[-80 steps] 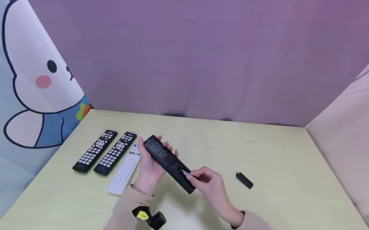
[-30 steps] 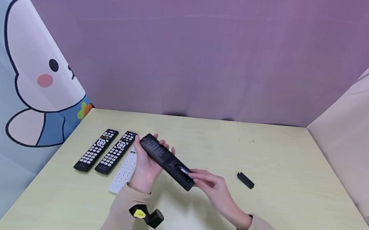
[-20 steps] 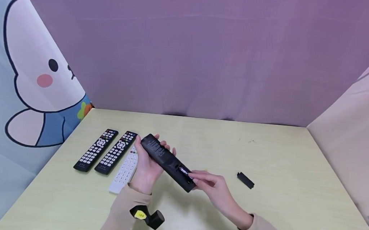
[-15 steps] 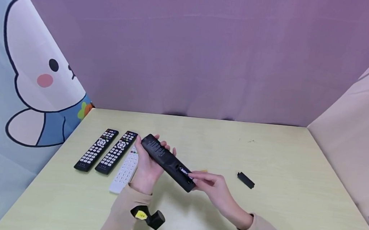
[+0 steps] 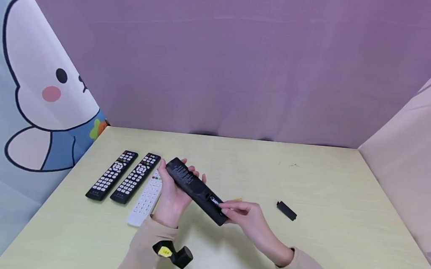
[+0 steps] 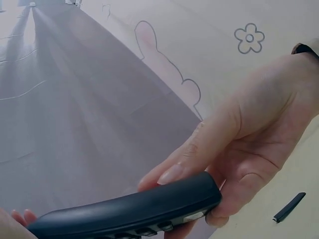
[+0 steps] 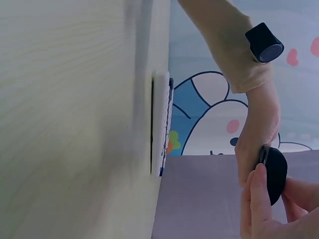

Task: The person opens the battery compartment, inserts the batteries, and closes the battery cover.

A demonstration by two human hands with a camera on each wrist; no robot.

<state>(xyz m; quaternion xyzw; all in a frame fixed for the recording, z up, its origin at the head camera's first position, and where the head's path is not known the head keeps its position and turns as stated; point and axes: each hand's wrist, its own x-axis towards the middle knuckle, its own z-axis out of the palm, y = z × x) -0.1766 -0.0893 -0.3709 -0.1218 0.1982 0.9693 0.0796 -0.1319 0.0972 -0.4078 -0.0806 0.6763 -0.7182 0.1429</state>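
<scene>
In the head view my left hand (image 5: 174,196) grips a black remote control (image 5: 192,185), its back turned up and tilted down to the right. A battery (image 5: 214,200) shows in the uncovered compartment near the lower end. At that spot my right hand (image 5: 248,221) pinches the battery's end between thumb and index finger, partly hiding it. The left wrist view shows other right-hand fingers (image 6: 234,201) under the remote's end. A black battery cover (image 5: 286,211) lies apart on the table, to the right.
Two black remotes (image 5: 111,175) (image 5: 135,178) and a white remote (image 5: 145,200) lie button side up at the left of the table (image 5: 333,182); the left hand overlaps the white one. A small yellow edge (image 5: 238,199) shows behind the right fingers, its kind unclear. Cloth walls surround the table.
Since the oldest frame, the battery has sunk further into the compartment and the right fingers have lowered onto it. A yellow edge has appeared behind them. Recently the hands have hardly moved.
</scene>
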